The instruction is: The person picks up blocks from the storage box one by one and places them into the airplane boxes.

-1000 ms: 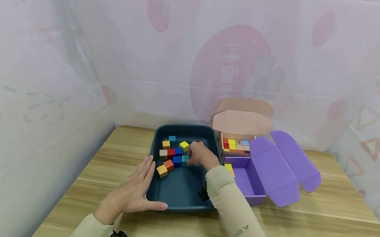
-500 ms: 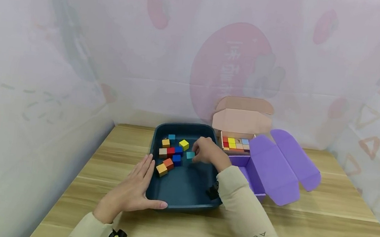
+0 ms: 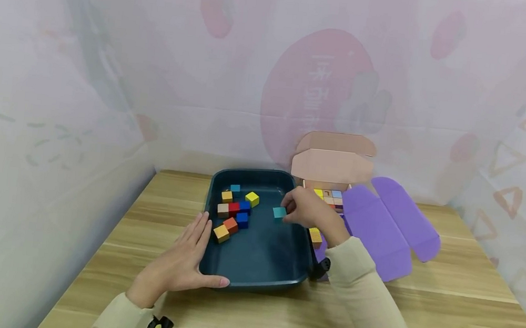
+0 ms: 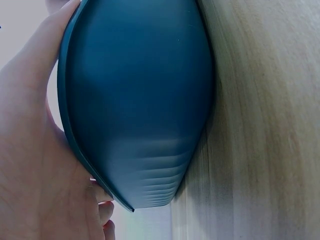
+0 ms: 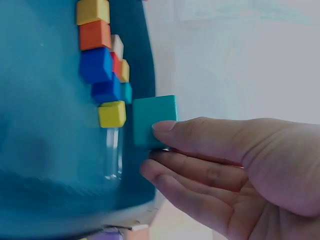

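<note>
My right hand (image 3: 308,209) pinches a teal cube (image 5: 150,120) between thumb and fingers, above the right part of a dark blue-green tray (image 3: 258,258). My left hand (image 3: 177,264) rests along the tray's near left corner, fingers straight on the left rim and thumb on the front rim. On the tray's left side sit several cubes: a yellow cube (image 3: 252,199), a blue cube (image 3: 241,220), an orange-red cube (image 3: 230,225), a yellow-orange cube (image 3: 221,233) and others in wood, red and blue. In the left wrist view the tray's outer wall (image 4: 140,90) fills the middle.
Right of the tray stands an open purple box (image 3: 380,233), partly behind my right arm, with a yellow block (image 3: 315,236) in it. Behind it, an open cardboard box (image 3: 331,165) holds coloured blocks. All stand on a wooden table (image 3: 460,288) before a printed cloth backdrop.
My right hand has drawn the teal cube away from the other cubes, lifting it and carrying it right towards the tray's right rim. My left hand stays at the rim.
</note>
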A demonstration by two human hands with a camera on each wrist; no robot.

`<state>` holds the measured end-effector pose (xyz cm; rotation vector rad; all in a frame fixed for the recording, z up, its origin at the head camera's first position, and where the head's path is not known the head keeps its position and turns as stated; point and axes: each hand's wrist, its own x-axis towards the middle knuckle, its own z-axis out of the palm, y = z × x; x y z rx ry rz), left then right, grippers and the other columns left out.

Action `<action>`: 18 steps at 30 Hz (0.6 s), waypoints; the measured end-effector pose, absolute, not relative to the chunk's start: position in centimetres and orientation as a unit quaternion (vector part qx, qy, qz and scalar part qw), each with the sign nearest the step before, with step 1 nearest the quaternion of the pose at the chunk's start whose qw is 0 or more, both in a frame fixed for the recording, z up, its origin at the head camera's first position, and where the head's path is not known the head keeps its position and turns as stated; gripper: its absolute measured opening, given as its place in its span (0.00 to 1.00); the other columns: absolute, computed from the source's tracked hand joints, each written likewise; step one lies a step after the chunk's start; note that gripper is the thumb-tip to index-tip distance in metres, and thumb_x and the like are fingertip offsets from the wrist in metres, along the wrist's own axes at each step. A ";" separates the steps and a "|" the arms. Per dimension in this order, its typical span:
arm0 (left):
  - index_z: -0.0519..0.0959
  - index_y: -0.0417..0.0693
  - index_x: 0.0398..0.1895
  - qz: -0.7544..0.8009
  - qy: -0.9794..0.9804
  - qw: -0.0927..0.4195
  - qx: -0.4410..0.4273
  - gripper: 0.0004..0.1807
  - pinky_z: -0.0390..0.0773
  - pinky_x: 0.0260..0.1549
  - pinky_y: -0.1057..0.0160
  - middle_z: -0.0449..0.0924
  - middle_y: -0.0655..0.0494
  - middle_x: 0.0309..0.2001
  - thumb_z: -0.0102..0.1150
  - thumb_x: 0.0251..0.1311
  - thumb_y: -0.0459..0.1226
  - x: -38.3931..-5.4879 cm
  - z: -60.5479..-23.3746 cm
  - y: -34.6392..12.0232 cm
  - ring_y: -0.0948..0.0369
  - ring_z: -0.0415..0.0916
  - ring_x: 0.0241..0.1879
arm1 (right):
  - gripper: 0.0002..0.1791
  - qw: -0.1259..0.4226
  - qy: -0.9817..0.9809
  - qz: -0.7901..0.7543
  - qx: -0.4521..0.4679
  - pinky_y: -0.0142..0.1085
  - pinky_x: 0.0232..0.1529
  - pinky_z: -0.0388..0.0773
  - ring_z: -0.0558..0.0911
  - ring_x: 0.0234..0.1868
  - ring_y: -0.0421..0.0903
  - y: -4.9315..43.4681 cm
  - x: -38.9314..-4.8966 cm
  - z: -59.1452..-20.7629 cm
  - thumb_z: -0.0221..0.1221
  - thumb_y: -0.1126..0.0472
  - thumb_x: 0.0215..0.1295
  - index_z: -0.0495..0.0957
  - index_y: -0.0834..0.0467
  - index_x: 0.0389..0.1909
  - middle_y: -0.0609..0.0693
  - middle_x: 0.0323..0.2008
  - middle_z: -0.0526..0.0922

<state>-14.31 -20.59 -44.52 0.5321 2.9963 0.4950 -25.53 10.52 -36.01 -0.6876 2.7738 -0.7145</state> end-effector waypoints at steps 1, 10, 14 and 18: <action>0.43 0.36 0.86 0.161 0.971 0.030 0.172 0.77 0.48 0.82 0.35 0.34 0.40 0.87 0.62 0.48 0.80 -14.3 -44.5 -20.6 0.40 0.34 0.87 | 0.14 0.096 0.936 -0.244 -0.234 0.41 0.51 0.89 0.87 0.40 0.45 10.9 -25.4 -35.8 0.74 0.65 0.63 0.88 0.62 0.49 0.54 0.43 0.90; 0.42 0.36 0.86 0.166 0.970 0.029 0.174 0.76 0.47 0.82 0.34 0.33 0.39 0.87 0.64 0.50 0.77 -14.3 -44.5 -20.6 0.40 0.34 0.87 | 0.14 0.072 0.932 -0.260 -0.243 0.44 0.49 0.90 0.91 0.42 0.48 14.4 -23.7 -35.0 0.74 0.68 0.61 0.87 0.66 0.47 0.57 0.42 0.92; 0.43 0.35 0.86 0.164 0.970 0.029 0.174 0.77 0.47 0.82 0.34 0.34 0.39 0.87 0.63 0.49 0.78 -14.3 -44.5 -20.6 0.40 0.34 0.87 | 0.12 0.067 0.933 -0.265 -0.232 0.44 0.48 0.91 0.91 0.41 0.49 15.9 -23.1 -35.1 0.73 0.69 0.61 0.87 0.65 0.45 0.57 0.41 0.92; 0.42 0.35 0.85 0.163 0.971 0.032 0.173 0.77 0.48 0.82 0.34 0.33 0.39 0.87 0.63 0.50 0.78 -14.3 -44.5 -20.8 0.40 0.34 0.87 | 0.12 0.075 0.938 -0.261 -0.217 0.44 0.48 0.90 0.91 0.42 0.48 17.1 -22.5 -35.3 0.73 0.69 0.61 0.87 0.65 0.46 0.55 0.41 0.92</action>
